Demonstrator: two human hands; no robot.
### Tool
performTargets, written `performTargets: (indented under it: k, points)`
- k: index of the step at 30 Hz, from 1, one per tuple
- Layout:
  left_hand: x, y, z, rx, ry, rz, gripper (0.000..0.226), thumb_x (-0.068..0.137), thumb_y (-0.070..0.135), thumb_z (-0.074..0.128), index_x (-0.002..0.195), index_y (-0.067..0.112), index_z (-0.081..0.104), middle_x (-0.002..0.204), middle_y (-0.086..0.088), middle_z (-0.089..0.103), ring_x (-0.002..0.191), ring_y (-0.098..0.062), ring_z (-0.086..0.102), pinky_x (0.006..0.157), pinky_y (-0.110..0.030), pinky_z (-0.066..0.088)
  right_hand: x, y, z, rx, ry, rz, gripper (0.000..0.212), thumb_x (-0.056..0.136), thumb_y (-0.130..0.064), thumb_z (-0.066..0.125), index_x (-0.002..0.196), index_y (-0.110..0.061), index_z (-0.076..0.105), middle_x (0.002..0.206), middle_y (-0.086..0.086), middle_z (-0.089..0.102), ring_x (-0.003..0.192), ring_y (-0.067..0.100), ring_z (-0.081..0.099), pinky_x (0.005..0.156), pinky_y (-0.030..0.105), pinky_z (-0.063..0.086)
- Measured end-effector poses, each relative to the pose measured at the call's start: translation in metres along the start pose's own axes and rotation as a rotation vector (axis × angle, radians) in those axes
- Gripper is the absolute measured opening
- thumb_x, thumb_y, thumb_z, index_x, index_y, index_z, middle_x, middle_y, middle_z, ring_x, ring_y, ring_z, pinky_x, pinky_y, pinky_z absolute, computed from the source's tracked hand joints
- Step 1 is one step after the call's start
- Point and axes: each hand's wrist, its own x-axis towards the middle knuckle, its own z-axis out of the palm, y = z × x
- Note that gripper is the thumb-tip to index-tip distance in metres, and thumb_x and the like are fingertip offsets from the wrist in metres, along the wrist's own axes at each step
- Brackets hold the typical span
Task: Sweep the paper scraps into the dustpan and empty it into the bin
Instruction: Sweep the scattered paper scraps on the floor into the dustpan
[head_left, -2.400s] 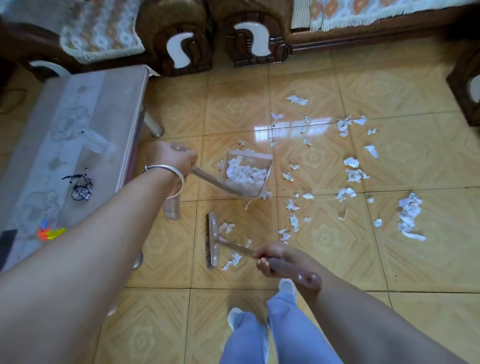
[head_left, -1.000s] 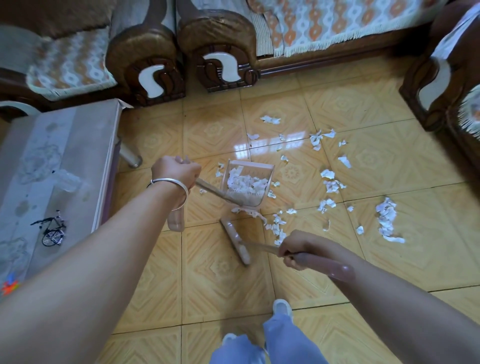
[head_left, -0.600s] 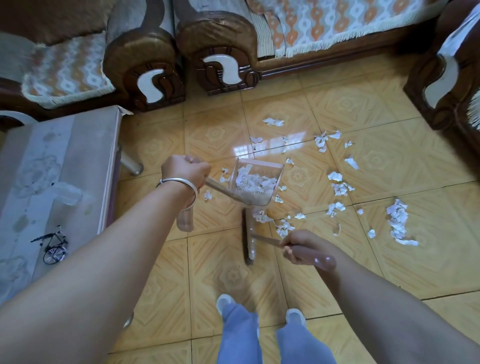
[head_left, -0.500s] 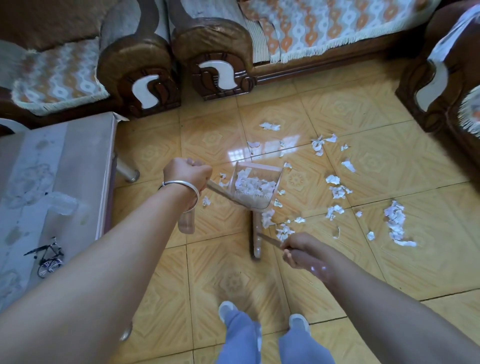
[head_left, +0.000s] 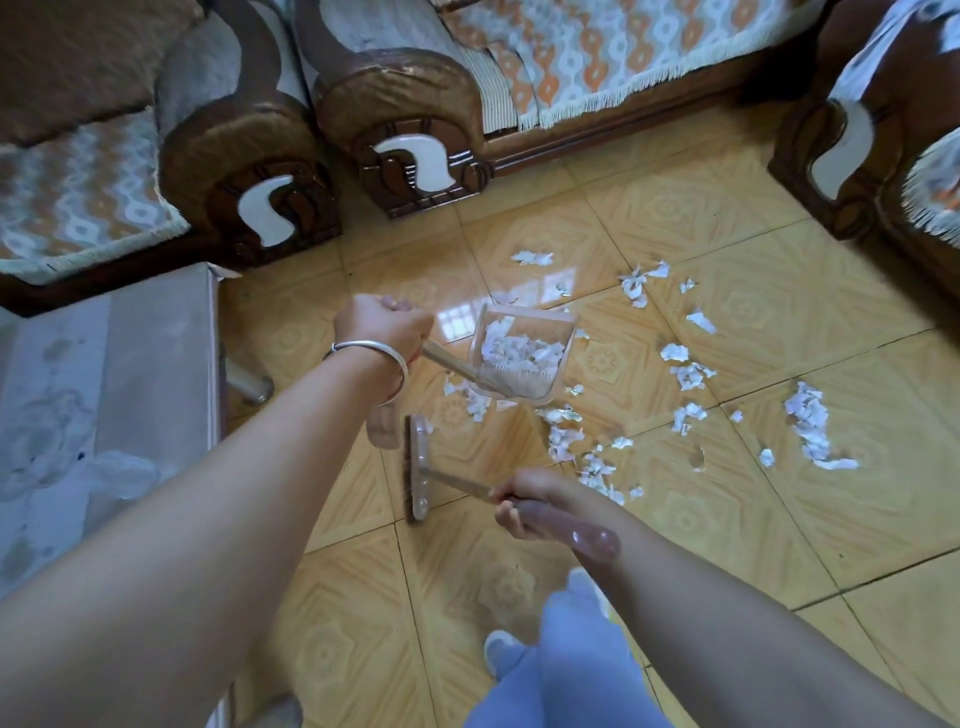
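A clear plastic dustpan (head_left: 540, 325) holds a heap of white paper scraps (head_left: 519, 353) and rests tilted on the tiled floor. My left hand (head_left: 382, 325), with a silver bangle on the wrist, is shut on the dustpan's long handle. My right hand (head_left: 535, 499) grips the pink handle of a small brush (head_left: 418, 467), whose head lies on the floor below and left of the dustpan. Loose paper scraps (head_left: 685, 374) lie scattered right of the dustpan, with a thicker pile (head_left: 810, 426) at the far right. No bin is in view.
A low grey table (head_left: 104, 389) stands on the left, its metal leg (head_left: 249, 382) close to my left arm. Brown sofas with patterned covers (head_left: 405, 119) line the back, and another armchair (head_left: 872, 130) stands at the right. My feet and blue trousers (head_left: 566, 670) are at the bottom.
The brush has swung left, away from the scraps, so its head now lies left of and below the dustpan. The dustpan and my left hand have stayed nearly in place.
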Motion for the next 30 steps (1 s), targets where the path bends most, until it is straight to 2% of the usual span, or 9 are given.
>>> performTargets:
  k: [2, 6, 10, 13, 21, 24, 26, 28, 30]
  points:
    - [0.01, 0.005, -0.002, -0.003, -0.025, 0.008, 0.029, 0.065, -0.001, 0.06, 0.055, 0.017, 0.04, 0.053, -0.002, 0.039, 0.05, -0.02, 0.037, 0.042, -0.015, 0.033, 0.009, -0.021, 0.005, 0.006, -0.004, -0.026, 0.033, 0.1, -0.009, 0.031, 0.068, -0.009, 0.036, 0.03, 0.002, 0.039, 0.02, 0.008, 0.04, 0.026, 0.009, 0.033]
    - [0.027, 0.015, -0.011, -0.011, -0.033, -0.014, 0.033, 0.066, -0.003, 0.059, 0.054, 0.019, 0.037, 0.053, -0.002, 0.039, 0.042, -0.017, 0.035, 0.042, -0.018, 0.03, 0.02, -0.05, -0.008, -0.032, 0.001, -0.031, 0.028, 0.098, -0.008, 0.036, 0.071, -0.006, 0.041, 0.034, 0.003, 0.046, 0.023, 0.008, 0.045, 0.027, 0.011, 0.037]
    - [0.051, 0.03, -0.022, 0.03, -0.039, -0.054, 0.025, 0.067, -0.003, 0.057, 0.056, 0.013, 0.041, 0.051, -0.006, 0.039, 0.029, -0.013, 0.032, 0.034, -0.01, 0.027, 0.013, -0.071, -0.043, 0.131, -0.072, -0.047, 0.027, 0.088, -0.007, 0.054, 0.066, -0.006, 0.069, 0.061, 0.005, 0.06, 0.04, 0.007, 0.059, 0.039, 0.016, 0.047]
    - [0.067, 0.042, -0.021, 0.035, -0.027, -0.078, 0.023, 0.068, -0.003, 0.058, 0.059, 0.012, 0.043, 0.053, -0.006, 0.04, 0.038, -0.016, 0.034, 0.034, -0.011, 0.028, 0.013, -0.096, -0.066, 0.186, -0.08, 0.034, 0.037, 0.097, -0.007, 0.038, 0.068, 0.007, 0.056, 0.052, 0.01, 0.056, 0.036, 0.012, 0.057, 0.035, 0.017, 0.048]
    - [0.092, 0.055, -0.014, 0.026, 0.003, -0.109, 0.018, 0.071, -0.003, 0.058, 0.07, 0.012, 0.048, 0.052, -0.004, 0.042, 0.04, -0.015, 0.035, 0.033, -0.012, 0.029, 0.035, -0.133, -0.05, -0.017, -0.052, 0.109, 0.022, 0.099, -0.011, 0.035, 0.079, -0.005, 0.04, 0.041, 0.006, 0.048, 0.026, 0.009, 0.047, 0.029, 0.012, 0.039]
    - [0.101, 0.057, -0.013, 0.048, 0.016, -0.087, 0.018, 0.07, -0.002, 0.059, 0.079, 0.011, 0.051, 0.055, -0.003, 0.044, 0.043, -0.016, 0.039, 0.036, -0.016, 0.032, 0.037, -0.143, -0.038, -0.004, -0.08, 0.094, 0.02, 0.098, -0.007, 0.035, 0.079, -0.007, 0.039, 0.047, 0.005, 0.045, 0.028, 0.008, 0.047, 0.032, 0.011, 0.04]
    - [0.105, 0.059, -0.012, 0.058, 0.014, -0.078, 0.019, 0.071, -0.002, 0.059, 0.083, 0.01, 0.052, 0.056, -0.003, 0.044, 0.043, -0.015, 0.039, 0.035, -0.015, 0.031, 0.028, -0.148, -0.037, -0.019, -0.057, 0.036, 0.019, 0.097, -0.002, 0.036, 0.08, -0.007, 0.042, 0.053, 0.005, 0.045, 0.039, 0.008, 0.048, 0.035, 0.012, 0.039]
    - [0.108, 0.06, -0.012, 0.059, 0.018, -0.079, 0.019, 0.072, -0.003, 0.059, 0.084, 0.01, 0.053, 0.056, -0.002, 0.044, 0.043, -0.014, 0.038, 0.033, -0.012, 0.03, 0.018, -0.153, -0.046, -0.048, 0.013, -0.04, 0.016, 0.092, 0.001, 0.044, 0.078, -0.004, 0.049, 0.063, 0.005, 0.048, 0.05, 0.008, 0.047, 0.037, 0.013, 0.041]
    - [0.112, 0.061, -0.014, 0.06, 0.022, -0.085, 0.019, 0.072, -0.003, 0.059, 0.082, 0.011, 0.052, 0.057, -0.002, 0.043, 0.043, -0.014, 0.039, 0.034, -0.012, 0.03, 0.01, -0.16, -0.071, -0.094, 0.05, -0.079, 0.011, 0.081, 0.002, 0.056, 0.072, -0.004, 0.055, 0.065, 0.007, 0.052, 0.044, 0.01, 0.052, 0.037, 0.017, 0.042]
